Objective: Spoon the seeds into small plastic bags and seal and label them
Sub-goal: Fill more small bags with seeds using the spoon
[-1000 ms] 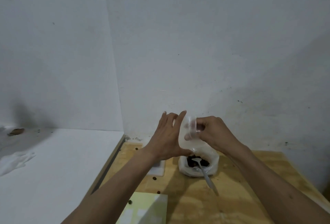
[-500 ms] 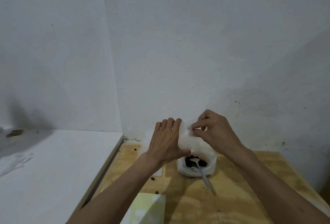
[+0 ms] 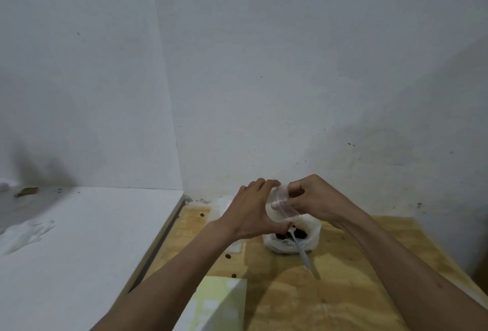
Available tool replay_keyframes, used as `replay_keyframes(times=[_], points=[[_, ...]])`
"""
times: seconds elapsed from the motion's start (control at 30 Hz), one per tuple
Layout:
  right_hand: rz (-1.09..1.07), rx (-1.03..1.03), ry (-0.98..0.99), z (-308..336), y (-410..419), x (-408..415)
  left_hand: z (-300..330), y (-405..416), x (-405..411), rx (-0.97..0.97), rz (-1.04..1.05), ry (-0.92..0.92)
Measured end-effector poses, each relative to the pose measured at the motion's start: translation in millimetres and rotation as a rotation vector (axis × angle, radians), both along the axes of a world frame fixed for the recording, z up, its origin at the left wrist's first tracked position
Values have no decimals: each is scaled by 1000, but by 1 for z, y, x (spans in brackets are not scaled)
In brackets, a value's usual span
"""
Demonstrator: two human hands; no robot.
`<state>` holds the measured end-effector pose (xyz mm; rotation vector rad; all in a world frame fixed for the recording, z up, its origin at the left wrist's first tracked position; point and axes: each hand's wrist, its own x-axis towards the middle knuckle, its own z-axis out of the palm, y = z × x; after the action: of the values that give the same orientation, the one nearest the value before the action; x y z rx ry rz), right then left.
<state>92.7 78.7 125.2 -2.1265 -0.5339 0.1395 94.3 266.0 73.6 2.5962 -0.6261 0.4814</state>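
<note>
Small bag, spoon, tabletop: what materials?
Small bag: thin clear plastic film, glossy, hands show through it. Spoon: looks like translucent white plastic, though blurred. Tabletop: wood, probably plywood, pale with visible grain.

The small clear plastic zip bag now gapes open at its mouth, no longer pinched flat, as the right hand pulls its rim away from the left hand

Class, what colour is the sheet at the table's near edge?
Pale yellow-green sheet, with whitish patches; head view.
</note>
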Motion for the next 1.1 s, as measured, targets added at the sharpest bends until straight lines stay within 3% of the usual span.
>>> replay_keyframes(times=[0.13, 0.2, 0.27, 0.37, 0.5, 0.6, 0.7, 0.83, 0.97, 1.1], points=[[-108, -7, -113, -12, -13, 5, -1, 3, 1, 12, 121, 33], [-119, -272, -257, -21, -31, 7, -3, 7, 1, -7, 184, 60], [4, -639, -312, -36, -50, 5, -6, 12, 3, -37, 227, 115], [188, -851, -277, -64, -66, -8, -13, 15, 7, -90, 263, 217], [169, -756, -495, -96, -66, -19, -21, 5, 7, -125, 226, 408], [1, -596, -789, -105, -62, -18, -29, -2, 6, -114, 217, 538], [-227, -613, -1008, -97, -54, -14, -33, -7, 8, -185, 243, 581], [-623, -496, -638, -94, -54, -4, -31, -11, 11, -285, 257, 642], [-749, -309, -219, -104, -47, 1, -22, -22, 12, -408, 258, 600], [-829, -63, 69, -115, -46, 5, -16, -30, 13, -356, 232, 590]])
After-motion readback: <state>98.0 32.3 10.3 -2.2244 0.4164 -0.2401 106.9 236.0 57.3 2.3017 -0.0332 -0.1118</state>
